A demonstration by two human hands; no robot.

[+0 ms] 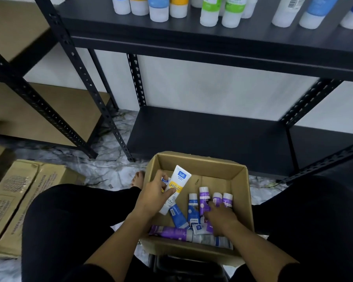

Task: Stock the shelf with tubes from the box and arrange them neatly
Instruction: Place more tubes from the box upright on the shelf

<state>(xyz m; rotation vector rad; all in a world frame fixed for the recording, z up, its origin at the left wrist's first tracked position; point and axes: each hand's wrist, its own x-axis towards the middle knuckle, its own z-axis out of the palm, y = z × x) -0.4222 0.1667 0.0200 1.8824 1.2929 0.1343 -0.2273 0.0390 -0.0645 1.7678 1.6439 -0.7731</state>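
Two hands are working: left hand (153, 192) gripping a light, squashy white tube (174, 189) mid-body; right hand (220, 217) closing on purple tubes (204, 200) at five o'clock in my box (200, 161).

Dim, cool indoor light falls from above; the wall (222, 86) behind the rack is the brightest area, while the lower shelf (212, 137) lies in deep shadow. Wide-angle bending curves the rack uprights (77, 74). The left edge and top-shelf bottles (210, 11) are blurred.
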